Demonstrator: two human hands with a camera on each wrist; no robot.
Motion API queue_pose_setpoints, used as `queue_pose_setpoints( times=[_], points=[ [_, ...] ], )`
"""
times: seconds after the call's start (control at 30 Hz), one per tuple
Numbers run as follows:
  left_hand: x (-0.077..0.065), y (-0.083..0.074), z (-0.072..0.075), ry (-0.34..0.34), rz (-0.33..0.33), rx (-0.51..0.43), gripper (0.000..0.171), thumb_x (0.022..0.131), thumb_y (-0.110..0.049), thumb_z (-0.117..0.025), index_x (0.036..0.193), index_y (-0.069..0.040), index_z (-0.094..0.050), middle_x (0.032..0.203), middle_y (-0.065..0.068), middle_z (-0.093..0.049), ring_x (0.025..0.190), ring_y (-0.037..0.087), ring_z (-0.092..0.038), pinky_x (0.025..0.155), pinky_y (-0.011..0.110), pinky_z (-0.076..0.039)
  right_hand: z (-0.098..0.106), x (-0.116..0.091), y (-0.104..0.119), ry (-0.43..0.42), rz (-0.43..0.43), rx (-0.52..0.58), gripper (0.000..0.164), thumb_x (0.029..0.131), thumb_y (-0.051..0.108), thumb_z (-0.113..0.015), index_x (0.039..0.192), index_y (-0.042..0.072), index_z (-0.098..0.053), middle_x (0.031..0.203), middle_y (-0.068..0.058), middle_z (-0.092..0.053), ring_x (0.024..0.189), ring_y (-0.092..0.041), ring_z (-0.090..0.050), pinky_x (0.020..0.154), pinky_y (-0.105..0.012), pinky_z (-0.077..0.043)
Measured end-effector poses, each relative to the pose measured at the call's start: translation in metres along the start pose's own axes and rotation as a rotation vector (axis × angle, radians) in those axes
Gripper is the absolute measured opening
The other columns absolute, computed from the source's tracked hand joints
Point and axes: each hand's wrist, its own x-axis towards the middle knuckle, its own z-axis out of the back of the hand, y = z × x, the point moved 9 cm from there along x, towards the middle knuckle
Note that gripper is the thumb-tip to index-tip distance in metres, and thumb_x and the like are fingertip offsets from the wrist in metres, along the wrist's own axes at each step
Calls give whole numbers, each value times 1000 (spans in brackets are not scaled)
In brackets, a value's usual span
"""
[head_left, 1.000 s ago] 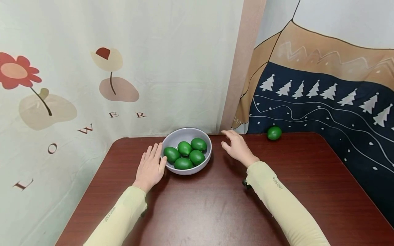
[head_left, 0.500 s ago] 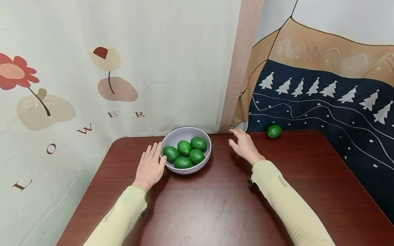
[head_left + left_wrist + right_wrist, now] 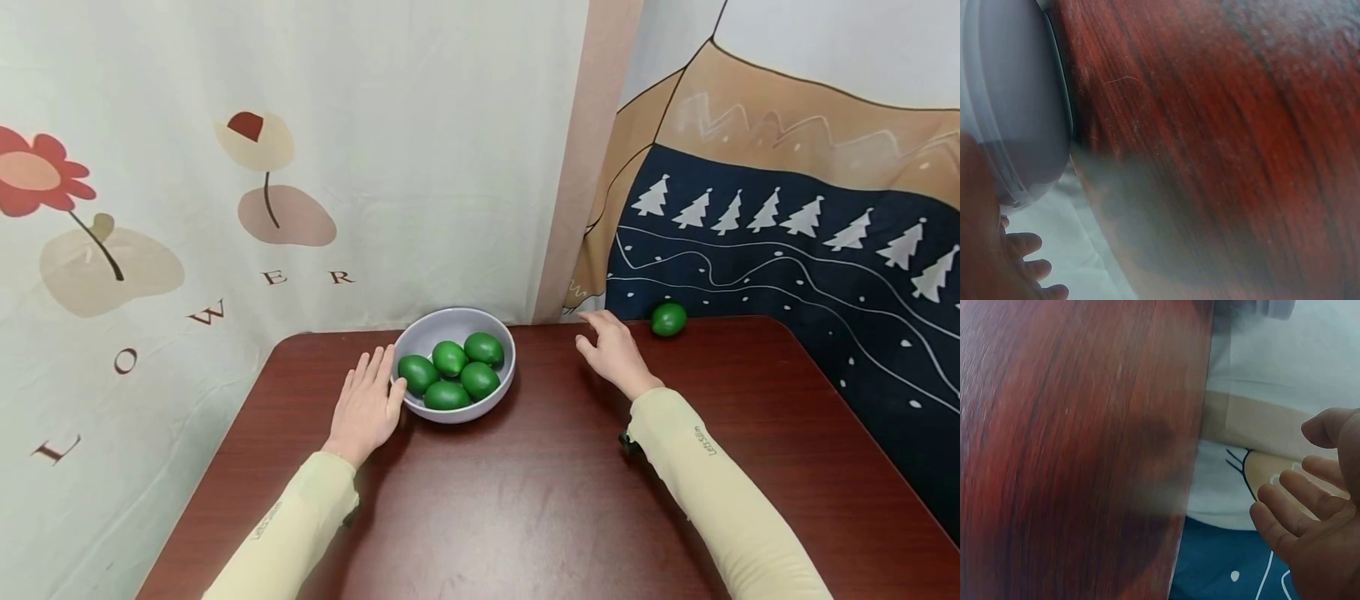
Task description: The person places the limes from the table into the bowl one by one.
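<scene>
A pale grey-lavender bowl (image 3: 456, 416) stands near the back edge of the table, with several green limes (image 3: 448, 396) inside it. My left hand (image 3: 364, 406) rests along the bowl's left side, fingers straight and thumb at the rim; the left wrist view has the bowl's outer wall (image 3: 1022, 94) beside that hand. To the right of the bowl, my right hand (image 3: 617, 353) hovers over the table with relaxed, spread fingers and nothing in them. A single lime (image 3: 668, 319) lies at the back edge, just beyond and to the right of this hand.
The dark red wood-grain table (image 3: 480, 508) has rounded back corners. Directly behind it hang a pale flower-print curtain (image 3: 442, 167) and a dark blue cloth with white trees (image 3: 780, 258), close to the back edge.
My right hand has moved rightward, away from the bowl and closer to the single lime. The left hand and the bowl keep their places; the head view has shifted slightly.
</scene>
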Motion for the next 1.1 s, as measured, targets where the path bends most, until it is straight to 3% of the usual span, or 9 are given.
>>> queue_pose_setpoints(
  times=[0.13,0.47,1.1],
  points=[
    [0,1,0,-4,-1,2,63,112,-38,-34,166,-7,-21,168,21,-27,157,42,-15,124,61,-18,4,-1,-7,1,-21,0,47,99,12,-61,143,-4,-57,138,-24,-56,119,-42,-58,103,-56,-50],
    [2,2,-1,4,3,-6,63,112,-38,-34,166,-8,-19,168,21,-25,158,41,-14,125,60,-17,16,-4,-22,-14,-71,-13,47,100,12,-60,143,-6,-56,144,-27,-51,130,-44,-53,110,-59,-45],
    [0,0,0,7,4,-4,64,112,-39,-33,166,-7,-19,168,21,-25,158,41,-14,125,60,-17,37,-8,-46,-38,-115,-61,44,101,10,-57,141,-9,-55,146,-31,-48,134,-49,-46,113,-63,-39]
  ],
)
